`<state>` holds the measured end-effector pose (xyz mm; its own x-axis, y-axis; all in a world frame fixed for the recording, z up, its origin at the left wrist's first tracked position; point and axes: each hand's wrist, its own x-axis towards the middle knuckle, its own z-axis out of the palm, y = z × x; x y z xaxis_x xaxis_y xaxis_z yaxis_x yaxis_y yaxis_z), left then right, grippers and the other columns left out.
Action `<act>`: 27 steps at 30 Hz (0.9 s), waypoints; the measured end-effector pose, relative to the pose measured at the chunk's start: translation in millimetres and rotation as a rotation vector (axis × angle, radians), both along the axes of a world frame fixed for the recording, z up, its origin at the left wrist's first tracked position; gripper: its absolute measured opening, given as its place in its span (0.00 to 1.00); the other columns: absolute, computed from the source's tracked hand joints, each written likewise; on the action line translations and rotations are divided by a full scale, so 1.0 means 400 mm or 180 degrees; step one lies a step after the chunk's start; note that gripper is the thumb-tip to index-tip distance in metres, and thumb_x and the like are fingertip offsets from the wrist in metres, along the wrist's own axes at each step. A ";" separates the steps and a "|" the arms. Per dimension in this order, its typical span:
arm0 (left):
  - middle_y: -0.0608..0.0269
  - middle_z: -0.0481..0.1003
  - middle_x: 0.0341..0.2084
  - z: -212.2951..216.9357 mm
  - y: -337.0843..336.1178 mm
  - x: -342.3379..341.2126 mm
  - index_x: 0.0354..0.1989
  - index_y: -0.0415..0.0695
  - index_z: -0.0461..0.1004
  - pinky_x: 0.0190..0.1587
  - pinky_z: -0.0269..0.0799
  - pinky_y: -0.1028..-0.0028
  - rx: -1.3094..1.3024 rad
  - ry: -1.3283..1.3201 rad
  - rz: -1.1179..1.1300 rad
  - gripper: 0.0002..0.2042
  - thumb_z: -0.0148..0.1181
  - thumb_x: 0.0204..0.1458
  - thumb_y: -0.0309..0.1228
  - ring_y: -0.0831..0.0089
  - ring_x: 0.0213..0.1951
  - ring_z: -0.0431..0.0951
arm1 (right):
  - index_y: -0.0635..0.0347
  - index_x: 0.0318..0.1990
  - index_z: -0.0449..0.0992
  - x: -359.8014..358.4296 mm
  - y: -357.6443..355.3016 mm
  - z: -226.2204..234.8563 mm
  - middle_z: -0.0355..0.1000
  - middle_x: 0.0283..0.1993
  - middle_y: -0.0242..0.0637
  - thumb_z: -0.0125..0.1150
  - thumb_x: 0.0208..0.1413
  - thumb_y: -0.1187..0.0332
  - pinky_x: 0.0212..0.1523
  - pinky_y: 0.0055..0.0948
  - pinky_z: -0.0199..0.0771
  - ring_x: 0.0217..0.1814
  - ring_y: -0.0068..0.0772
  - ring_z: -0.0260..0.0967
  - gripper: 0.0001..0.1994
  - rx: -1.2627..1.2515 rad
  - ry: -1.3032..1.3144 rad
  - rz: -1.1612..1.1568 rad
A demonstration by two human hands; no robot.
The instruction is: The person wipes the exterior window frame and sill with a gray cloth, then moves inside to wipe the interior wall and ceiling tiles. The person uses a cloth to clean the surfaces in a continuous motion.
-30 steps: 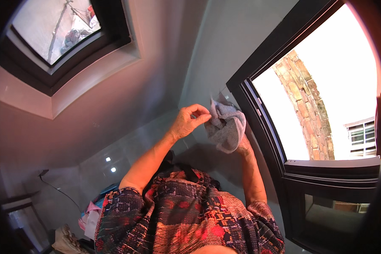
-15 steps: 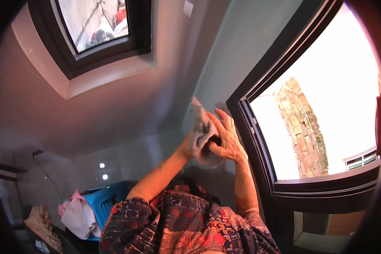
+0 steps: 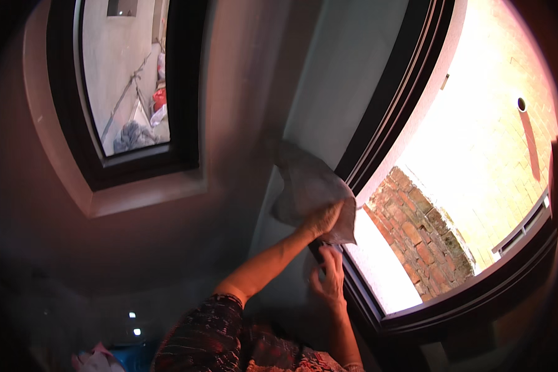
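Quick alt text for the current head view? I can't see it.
The person's left hand is on a spread greyish cloth at a dark window frame, the loosely curled right hand just below. A second window is at upper left.

"Can you read any lettering on the grey-brown fabric cloth (image 3: 310,183)?"
"None that I can make out."
"Any numbers or signs on the black right-hand window frame (image 3: 378,118) or the patterned dark-and-red fabric garment (image 3: 198,335)?"
"No, no text, label or number is legible on either."
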<state>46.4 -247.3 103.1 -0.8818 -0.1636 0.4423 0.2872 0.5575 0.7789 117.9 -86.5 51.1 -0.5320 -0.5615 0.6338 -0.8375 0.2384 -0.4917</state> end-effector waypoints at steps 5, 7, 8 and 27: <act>0.47 0.54 0.63 0.074 -0.060 -0.156 0.63 0.41 0.56 0.67 0.42 0.58 0.5384 0.1295 -0.5358 0.23 0.33 0.61 0.39 0.57 0.65 0.51 | 0.66 0.46 0.70 -0.008 -0.012 0.023 0.69 0.42 0.45 0.56 0.40 0.82 0.35 0.32 0.73 0.38 0.44 0.71 0.20 -0.0188 -0.0512 -0.0098; 0.46 0.54 0.63 0.182 -0.127 -0.148 0.62 0.40 0.56 0.67 0.41 0.58 0.4720 0.2030 -0.5231 0.24 0.33 0.62 0.40 0.56 0.65 0.50 | 0.65 0.42 0.72 -0.004 -0.050 0.043 0.71 0.33 0.43 0.56 0.40 0.81 0.30 0.31 0.72 0.30 0.41 0.71 0.17 -0.0262 -0.0255 -0.0054; 0.45 0.55 0.61 0.249 -0.119 -0.162 0.61 0.40 0.58 0.66 0.42 0.57 0.3237 0.2474 -0.4088 0.24 0.34 0.62 0.42 0.54 0.64 0.52 | 0.64 0.41 0.72 -0.017 -0.029 0.032 0.71 0.32 0.42 0.56 0.41 0.81 0.29 0.28 0.71 0.28 0.38 0.71 0.16 -0.0153 -0.0069 -0.0139; 0.40 0.67 0.49 0.079 -0.427 -0.301 0.50 0.37 0.68 0.57 0.57 0.54 -0.1548 0.1880 0.1266 0.17 0.42 0.58 0.34 0.44 0.52 0.66 | 0.65 0.33 0.75 -0.007 -0.051 0.053 0.72 0.28 0.40 0.55 0.42 0.81 0.27 0.22 0.68 0.25 0.30 0.70 0.08 -0.0251 -0.0470 -0.0512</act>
<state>-73.9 -418.1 134.6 -0.4026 -0.0849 0.9114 0.2826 0.9355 0.2120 115.1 -107.0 72.3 -0.7008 -0.4138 0.5810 -0.7094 0.3189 -0.6285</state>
